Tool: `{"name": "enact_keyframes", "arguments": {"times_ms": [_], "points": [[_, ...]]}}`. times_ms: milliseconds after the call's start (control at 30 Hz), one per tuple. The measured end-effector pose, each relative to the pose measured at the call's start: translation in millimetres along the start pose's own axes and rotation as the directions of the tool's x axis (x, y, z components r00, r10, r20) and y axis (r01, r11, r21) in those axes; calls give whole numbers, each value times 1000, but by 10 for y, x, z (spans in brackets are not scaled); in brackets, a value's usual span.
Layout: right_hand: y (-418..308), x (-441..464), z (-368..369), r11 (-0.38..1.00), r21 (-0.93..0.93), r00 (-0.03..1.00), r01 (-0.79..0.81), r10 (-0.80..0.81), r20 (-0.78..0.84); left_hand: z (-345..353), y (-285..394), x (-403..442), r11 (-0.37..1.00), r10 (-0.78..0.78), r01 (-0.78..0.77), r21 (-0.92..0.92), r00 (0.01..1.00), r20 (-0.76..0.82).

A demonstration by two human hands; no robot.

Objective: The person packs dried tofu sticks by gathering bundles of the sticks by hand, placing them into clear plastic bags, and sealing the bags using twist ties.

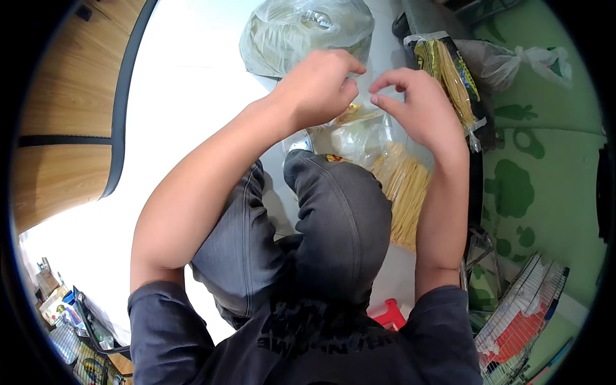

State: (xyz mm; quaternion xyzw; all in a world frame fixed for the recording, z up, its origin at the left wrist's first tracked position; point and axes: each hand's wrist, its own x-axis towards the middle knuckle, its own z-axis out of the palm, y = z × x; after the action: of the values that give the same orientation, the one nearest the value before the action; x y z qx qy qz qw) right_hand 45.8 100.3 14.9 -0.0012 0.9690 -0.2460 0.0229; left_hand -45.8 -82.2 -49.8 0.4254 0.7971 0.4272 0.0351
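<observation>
My left hand [321, 88] is raised in front of my knees, just below a large clear plastic bag [269, 51] with pale contents. Its index finger and thumb are apart, with the other fingers curled out of sight. Facing it is my right hand [420, 106], thumb and index finger bent toward each other with a small gap between the tips. I see nothing held in either hand. Beneath them lie crumpled clear plastic [362, 138] and a clear pack of long yellowish sticks [404, 192], partly hidden by my knee.
A printed pack of yellow sticks [449, 77] lies at the right, beside a knotted plastic bag [507, 64]. A wire rack [520, 308] stands lower right, near a red plastic object [388, 316]. Wooden cabinet panels [70, 83] are on the left, a green wall [545, 167] on the right.
</observation>
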Motion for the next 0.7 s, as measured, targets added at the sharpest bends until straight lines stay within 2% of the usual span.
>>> {"name": "enact_keyframes", "arguments": {"times_ms": [33,67,133,167,233,267,333,367,433,467,567,633,667,700], "points": [[-4,-24,2,976,-210,999,-52,49,-17,10,-16,6,1000,11,-11,1,1000,-13],[5,-23,4,976,-213,999,-53,50,-19,23,-34,10,1000,14,-14,0,1000,-14],[1,-31,51,985,-59,976,159,-166,-143,23,-60,-11,996,-70,68,-62,997,-22],[-13,-39,118,986,-49,976,158,-164,-140,15,-76,-24,995,-77,76,-59,997,-16],[-17,-66,248,949,-58,943,310,-314,-113,5,-96,8,995,-90,90,-37,996,-8],[6,-59,263,951,-54,943,304,-308,-121,2,-116,33,996,-85,85,-33,996,1],[65,-7,283,905,-353,947,239,-298,-123,25,-198,27,996,-79,75,-50,994,-75],[80,10,287,911,-344,947,229,-290,-138,30,-234,-1,997,-72,69,-40,996,-61],[111,89,230,953,-266,963,147,-199,-180,-17,-269,30,994,100,-90,62,978,-183],[119,114,192,955,-262,961,135,-191,-202,-33,-281,35,992,119,-109,71,978,-171],[154,127,124,948,-288,966,133,-189,-175,-96,-200,33,995,69,-63,83,995,-77],[181,100,157,937,-258,930,235,-294,-222,-130,-175,33,967,-7,12,255,1000,-18],[185,82,163,941,-250,931,227,-285,-228,-153,-165,34,966,-5,6,257,1000,-5],[190,60,157,934,-253,899,251,-322,-297,-183,-132,46,968,23,-6,251,997,-68]]}}
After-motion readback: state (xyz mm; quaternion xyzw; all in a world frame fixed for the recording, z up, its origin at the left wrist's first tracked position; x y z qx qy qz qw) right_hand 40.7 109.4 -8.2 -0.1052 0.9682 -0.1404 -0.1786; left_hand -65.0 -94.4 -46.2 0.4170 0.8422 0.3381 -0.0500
